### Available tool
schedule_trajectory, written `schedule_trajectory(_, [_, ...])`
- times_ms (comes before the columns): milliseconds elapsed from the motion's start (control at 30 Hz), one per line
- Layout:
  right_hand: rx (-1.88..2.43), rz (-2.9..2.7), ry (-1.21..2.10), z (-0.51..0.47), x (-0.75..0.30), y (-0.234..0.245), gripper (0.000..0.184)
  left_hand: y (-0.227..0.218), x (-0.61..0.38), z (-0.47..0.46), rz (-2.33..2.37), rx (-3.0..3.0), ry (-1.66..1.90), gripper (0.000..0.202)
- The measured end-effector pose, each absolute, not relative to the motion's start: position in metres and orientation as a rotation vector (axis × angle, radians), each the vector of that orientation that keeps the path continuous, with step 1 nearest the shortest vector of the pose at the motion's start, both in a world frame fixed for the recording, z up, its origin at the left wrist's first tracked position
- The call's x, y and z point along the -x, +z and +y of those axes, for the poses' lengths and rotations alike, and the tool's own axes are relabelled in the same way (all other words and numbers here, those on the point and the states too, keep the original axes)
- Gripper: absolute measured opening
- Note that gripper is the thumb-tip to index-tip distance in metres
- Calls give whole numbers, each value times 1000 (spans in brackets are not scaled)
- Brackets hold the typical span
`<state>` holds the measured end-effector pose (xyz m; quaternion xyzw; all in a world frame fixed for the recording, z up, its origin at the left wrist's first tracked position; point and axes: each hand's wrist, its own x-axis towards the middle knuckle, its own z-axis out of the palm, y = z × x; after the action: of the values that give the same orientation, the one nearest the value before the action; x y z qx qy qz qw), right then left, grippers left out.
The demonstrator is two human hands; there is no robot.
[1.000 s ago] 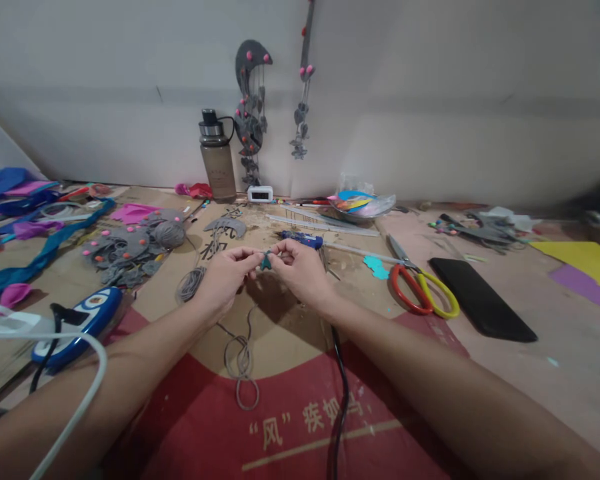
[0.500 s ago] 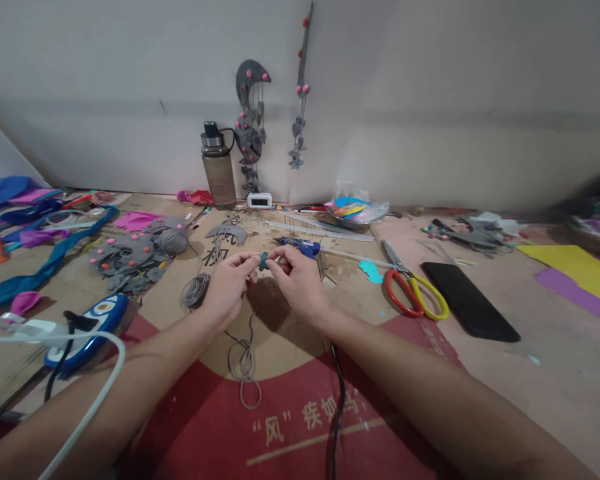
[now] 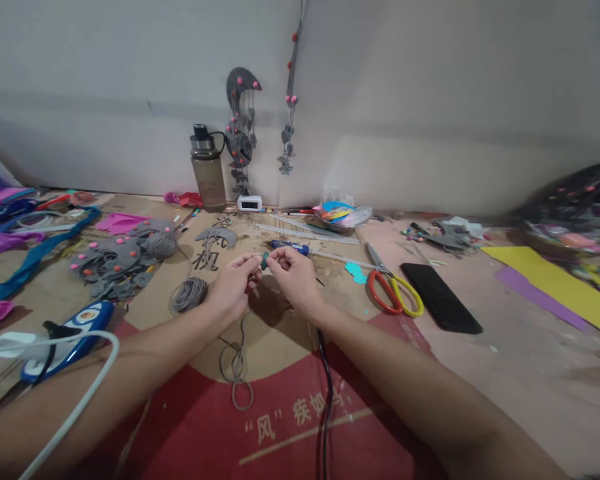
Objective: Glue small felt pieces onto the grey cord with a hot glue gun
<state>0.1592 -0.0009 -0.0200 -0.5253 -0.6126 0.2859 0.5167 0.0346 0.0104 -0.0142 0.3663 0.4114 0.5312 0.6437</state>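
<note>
Between my fingertips is a small teal piece (image 3: 265,261), perhaps felt; its exact shape is too small to make out. My left hand (image 3: 234,283) pinches it from the left. From the other side, my right hand (image 3: 296,277) has thumb and forefinger closed on it. Grey yarn (image 3: 237,367) lies in loose loops on the cardboard below my left hand. A wound ball of grey yarn (image 3: 189,295) rests just left of that hand. Behind my right hand a blue glue gun (image 3: 293,247) is partly hidden.
Red-and-yellow-handled scissors (image 3: 393,293) and a black phone (image 3: 440,297) lie to the right. Grey felt pieces with pink balls (image 3: 125,257) and a blue power strip (image 3: 73,340) are on the left. A bottle (image 3: 209,177) and small clock (image 3: 250,204) stand by the wall.
The view has turned slightly right, so the table things sit further left. Both hands stay pinched on the teal piece, with small finger shifts.
</note>
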Motion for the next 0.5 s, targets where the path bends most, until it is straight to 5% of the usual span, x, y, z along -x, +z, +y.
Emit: schedule_trajectory(500, [1258,-1580,746,-3,-162,-22,24,-30,-38,17,856,-816,1290,22])
